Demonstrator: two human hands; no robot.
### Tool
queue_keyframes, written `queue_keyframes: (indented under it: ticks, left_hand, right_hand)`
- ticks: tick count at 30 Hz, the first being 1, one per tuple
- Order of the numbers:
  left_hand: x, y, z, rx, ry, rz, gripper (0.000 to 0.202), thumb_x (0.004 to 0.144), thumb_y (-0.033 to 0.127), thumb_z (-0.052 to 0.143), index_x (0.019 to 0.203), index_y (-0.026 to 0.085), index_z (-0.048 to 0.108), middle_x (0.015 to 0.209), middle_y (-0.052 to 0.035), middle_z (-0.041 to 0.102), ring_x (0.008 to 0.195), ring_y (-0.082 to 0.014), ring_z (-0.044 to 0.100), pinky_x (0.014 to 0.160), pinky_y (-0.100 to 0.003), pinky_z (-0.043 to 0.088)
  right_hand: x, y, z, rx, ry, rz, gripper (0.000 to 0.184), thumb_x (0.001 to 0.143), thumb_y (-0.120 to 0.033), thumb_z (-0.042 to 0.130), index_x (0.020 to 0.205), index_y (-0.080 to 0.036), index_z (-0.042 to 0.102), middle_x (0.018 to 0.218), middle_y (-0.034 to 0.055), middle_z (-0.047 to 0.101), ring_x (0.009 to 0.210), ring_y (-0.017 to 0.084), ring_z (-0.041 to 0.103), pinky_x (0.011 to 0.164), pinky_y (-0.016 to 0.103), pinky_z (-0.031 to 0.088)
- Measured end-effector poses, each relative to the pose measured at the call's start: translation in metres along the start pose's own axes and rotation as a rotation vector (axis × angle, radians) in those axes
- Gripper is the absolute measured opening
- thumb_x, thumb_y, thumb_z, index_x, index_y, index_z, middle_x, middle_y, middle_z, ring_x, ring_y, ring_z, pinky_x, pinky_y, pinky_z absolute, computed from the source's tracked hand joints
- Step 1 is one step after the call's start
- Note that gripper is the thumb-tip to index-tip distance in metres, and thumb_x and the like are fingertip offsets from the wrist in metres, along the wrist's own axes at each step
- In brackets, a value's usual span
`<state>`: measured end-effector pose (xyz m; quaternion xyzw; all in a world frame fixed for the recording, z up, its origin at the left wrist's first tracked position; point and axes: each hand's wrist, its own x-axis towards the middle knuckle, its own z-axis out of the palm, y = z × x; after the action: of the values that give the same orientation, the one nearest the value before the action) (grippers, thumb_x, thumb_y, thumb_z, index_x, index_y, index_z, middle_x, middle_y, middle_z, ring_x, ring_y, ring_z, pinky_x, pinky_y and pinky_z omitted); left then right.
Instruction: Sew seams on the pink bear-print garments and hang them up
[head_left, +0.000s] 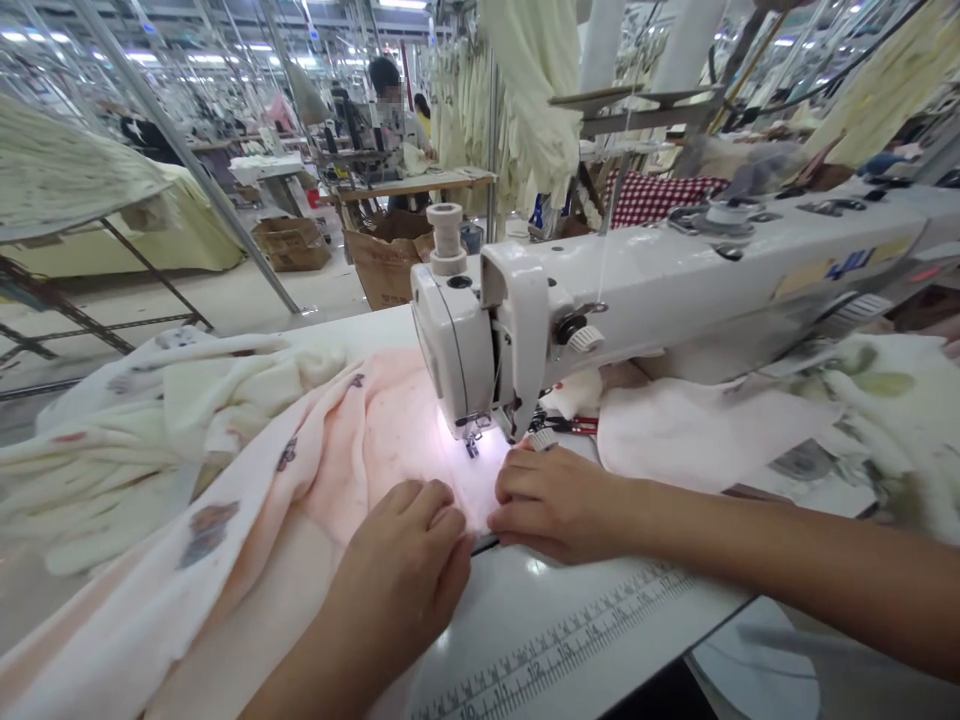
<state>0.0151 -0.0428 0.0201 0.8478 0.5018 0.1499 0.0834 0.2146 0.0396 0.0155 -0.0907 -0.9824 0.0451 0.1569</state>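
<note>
Printed ruler scale running along the white bench, with red-handled snips lying farther along. Beyond, cream garments hanging in long rows, red-checked cloth draped behind, two open cardboard boxes on the floor, a metal rack carrying pale fabric at left, and a co-worker at a distant sewing station.

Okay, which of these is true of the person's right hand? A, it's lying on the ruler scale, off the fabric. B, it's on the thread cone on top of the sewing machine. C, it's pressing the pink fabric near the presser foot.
C. The right hand rests its fingers on the pink fabric, just in front of the presser foot.
</note>
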Motion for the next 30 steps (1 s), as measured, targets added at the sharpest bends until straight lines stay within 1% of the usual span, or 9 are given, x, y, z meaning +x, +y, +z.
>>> queue_keyframes:
  ticks: [5,8,11,13,16,19,24,27,30]
  left_hand:
    - [0.000,0.001,0.001,-0.041,0.040,-0.067,0.027,0.089,0.018,0.033,0.073,0.017,0.055,0.082,-0.0069,0.055,0.078,-0.0206,0.051,0.068,-0.039,0.047]
    - [0.002,0.000,0.007,-0.009,0.103,-0.104,0.018,0.087,0.018,0.037,0.090,0.015,0.055,0.099,-0.0113,0.056,0.093,-0.0245,0.052,0.077,-0.044,0.049]
    - [0.009,-0.006,0.013,0.049,0.095,-0.115,0.020,0.083,0.019,0.042,0.100,0.015,0.051,0.116,-0.0140,0.054,0.109,-0.0291,0.050,0.092,-0.053,0.042]
    - [0.017,-0.014,0.014,0.067,0.076,-0.131,0.023,0.083,0.020,0.042,0.105,0.016,0.047,0.111,-0.0122,0.059,0.110,-0.0287,0.052,0.099,-0.058,0.034]
    - [0.030,-0.025,0.017,0.092,0.131,-0.118,0.029,0.084,0.024,0.042,0.110,0.013,0.039,0.096,-0.0107,0.063,0.101,-0.0264,0.059,0.105,-0.058,0.025]
    - [0.035,-0.027,0.022,0.125,0.166,-0.090,0.030,0.083,0.024,0.041,0.110,0.010,0.038,0.098,-0.0136,0.063,0.095,-0.0259,0.062,0.108,-0.058,0.018]
    - [0.030,-0.017,0.025,0.127,0.136,-0.117,0.032,0.082,0.024,0.043,0.109,0.008,0.038,0.092,-0.0144,0.065,0.097,-0.0282,0.061,0.106,-0.060,0.018]
    - [0.029,-0.016,0.021,0.100,0.093,-0.123,0.027,0.084,0.025,0.042,0.107,0.010,0.041,0.089,-0.0110,0.065,0.095,-0.0271,0.061,0.105,-0.061,0.017]
    - [0.028,-0.017,0.017,0.091,0.170,-0.052,0.012,0.088,0.022,0.041,0.092,0.017,0.051,0.090,-0.0059,0.064,0.092,-0.0230,0.059,0.103,-0.059,0.023]
  right_hand:
    - [0.009,-0.005,0.012,0.007,0.014,-0.045,0.024,0.092,-0.031,0.046,0.088,-0.017,0.065,0.076,0.0030,0.058,0.072,0.017,0.045,0.065,0.030,0.033]
    - [0.010,-0.006,0.020,-0.034,0.006,-0.036,0.027,0.093,-0.031,0.043,0.083,-0.016,0.064,0.073,0.0033,0.056,0.070,0.016,0.043,0.063,0.030,0.033]
    - [0.009,-0.003,0.022,-0.066,-0.022,-0.004,0.029,0.094,-0.031,0.043,0.082,-0.016,0.064,0.073,0.0035,0.056,0.071,0.016,0.043,0.063,0.029,0.032]
    - [0.009,0.002,0.019,-0.077,-0.050,0.046,0.026,0.094,-0.028,0.042,0.086,-0.017,0.064,0.079,0.0043,0.057,0.072,0.016,0.046,0.061,0.028,0.032]
    - [0.010,0.009,0.013,-0.093,-0.101,0.188,0.021,0.093,-0.025,0.043,0.096,-0.018,0.063,0.090,0.0050,0.058,0.069,0.013,0.049,0.062,0.026,0.033]
    - [0.011,0.010,0.006,-0.043,-0.137,0.242,0.017,0.092,-0.024,0.047,0.095,-0.017,0.063,0.090,0.0044,0.059,0.066,0.011,0.050,0.063,0.026,0.034]
    - [0.007,0.005,0.001,0.053,-0.148,0.249,0.015,0.091,-0.023,0.050,0.094,-0.016,0.063,0.086,0.0040,0.058,0.065,0.011,0.049,0.066,0.027,0.036]
    - [0.004,0.005,0.005,0.055,-0.105,0.244,0.015,0.090,-0.022,0.050,0.093,-0.017,0.064,0.086,0.0037,0.059,0.067,0.011,0.049,0.067,0.027,0.036]
    - [0.002,0.006,0.008,0.034,-0.048,0.210,0.016,0.090,-0.021,0.050,0.092,-0.018,0.065,0.084,0.0039,0.059,0.066,0.012,0.047,0.067,0.028,0.036]
